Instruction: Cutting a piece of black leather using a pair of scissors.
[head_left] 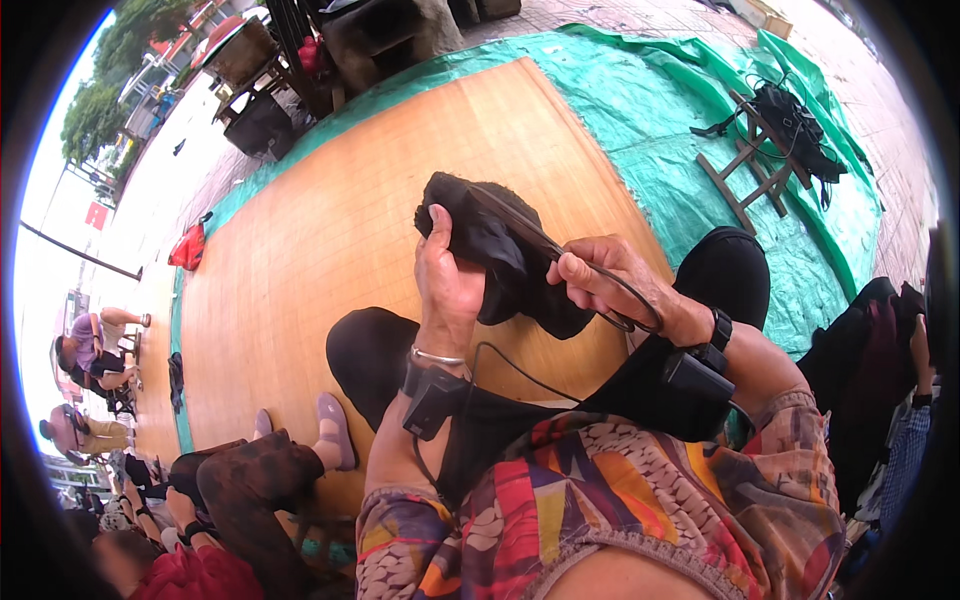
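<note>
In front of me, above my lap, my left hand point(448, 280) holds a bunched piece of black cloth point(505, 275) with a fuzzy edge. Its thumb lies along the near side of the cloth, and the fingers are mostly hidden behind it. My right hand point(612, 275) is closed around a pair of dark scissors point(515, 218) with long narrow blades and looped handles. The blades point up and left, lying across the cloth. Whether they touch or cut it I cannot tell.
Below lies a tan board point(300, 200) on a green tarp point(640, 90). A wooden stool point(745, 165) carrying a black bag point(790, 115) stands at the right. A red bag point(187, 248) lies at the far left. Another seated person's leg point(255, 490) is close by on my left.
</note>
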